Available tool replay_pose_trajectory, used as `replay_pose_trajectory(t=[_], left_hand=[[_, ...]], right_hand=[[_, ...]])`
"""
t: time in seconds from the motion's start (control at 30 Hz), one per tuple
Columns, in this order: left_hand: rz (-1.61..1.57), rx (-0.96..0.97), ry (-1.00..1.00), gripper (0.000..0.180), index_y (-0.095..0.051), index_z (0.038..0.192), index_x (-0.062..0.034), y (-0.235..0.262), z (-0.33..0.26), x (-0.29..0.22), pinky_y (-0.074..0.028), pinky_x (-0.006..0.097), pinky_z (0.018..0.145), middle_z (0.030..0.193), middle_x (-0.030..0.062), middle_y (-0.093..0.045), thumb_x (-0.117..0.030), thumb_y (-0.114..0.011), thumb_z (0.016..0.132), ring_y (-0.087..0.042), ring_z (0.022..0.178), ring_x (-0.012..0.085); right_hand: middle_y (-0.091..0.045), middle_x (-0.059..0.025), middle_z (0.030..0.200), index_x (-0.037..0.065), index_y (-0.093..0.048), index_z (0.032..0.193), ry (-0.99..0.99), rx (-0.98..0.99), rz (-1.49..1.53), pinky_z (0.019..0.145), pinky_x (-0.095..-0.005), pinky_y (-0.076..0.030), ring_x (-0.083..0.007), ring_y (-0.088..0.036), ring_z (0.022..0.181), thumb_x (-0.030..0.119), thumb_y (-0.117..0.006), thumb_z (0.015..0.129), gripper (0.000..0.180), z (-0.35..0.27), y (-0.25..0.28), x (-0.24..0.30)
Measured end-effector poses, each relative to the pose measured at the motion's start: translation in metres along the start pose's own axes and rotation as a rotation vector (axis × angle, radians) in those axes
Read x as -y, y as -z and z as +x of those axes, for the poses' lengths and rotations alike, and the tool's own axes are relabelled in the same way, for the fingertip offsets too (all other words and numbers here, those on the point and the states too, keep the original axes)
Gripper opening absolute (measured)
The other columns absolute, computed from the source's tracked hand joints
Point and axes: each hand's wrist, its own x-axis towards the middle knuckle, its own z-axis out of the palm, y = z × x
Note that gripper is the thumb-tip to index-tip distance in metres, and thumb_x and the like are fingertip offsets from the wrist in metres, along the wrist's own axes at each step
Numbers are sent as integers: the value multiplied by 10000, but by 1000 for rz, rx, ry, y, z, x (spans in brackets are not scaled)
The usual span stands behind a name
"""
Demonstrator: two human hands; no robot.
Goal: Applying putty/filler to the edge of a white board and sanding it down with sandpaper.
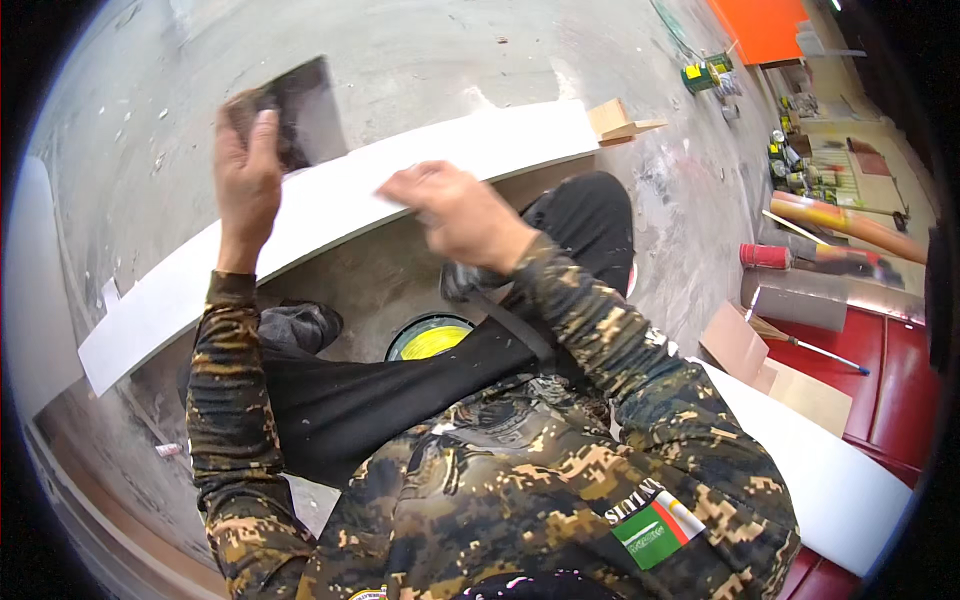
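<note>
A long white board (330, 205) lies across the concrete floor in front of me, raised on a small wooden block (620, 122) at its far end. My left hand (247, 172) grips a dark flat scraper blade (305, 108) held above the board's far edge. My right hand (455, 215) rests on the board's near edge, fingers curled; what it holds, if anything, is hidden. Both sleeves are camouflage-patterned.
A round tin of yellow paste (430, 338) sits on the floor by my knees. A second white board (830, 470) lies at the right. Red panels (890, 380), a brush, rolled tubes (840, 222) and small cans (705, 75) crowd the right side.
</note>
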Motion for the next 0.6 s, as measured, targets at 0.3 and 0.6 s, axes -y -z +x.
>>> replay_pose_trajectory(t=[0.3, 0.6], left_hand=[[-282, -160, 162, 230, -523, 1244, -41, 29, 16, 15, -482, 211, 833, 1042, 4, -591, -86, -531, 1018, -570, 943, 74], [451, 53, 70, 378, -507, 1361, 18, 125, 0, 32, -519, 311, 1001, 1332, 113, -562, -73, -551, 996, -576, 1210, 212]], right_hand=[[-604, -112, 1236, 74, -484, 1359, -863, -757, 477, 822, -321, -585, -228, -648, 1007, 81, -508, 994, 366, -151, 108, -146], [-675, -149, 1169, 39, -593, 1267, -1099, -677, 240, 887, -349, -523, -237, -661, 1043, -8, -520, 837, 439, -228, 39, -260]])
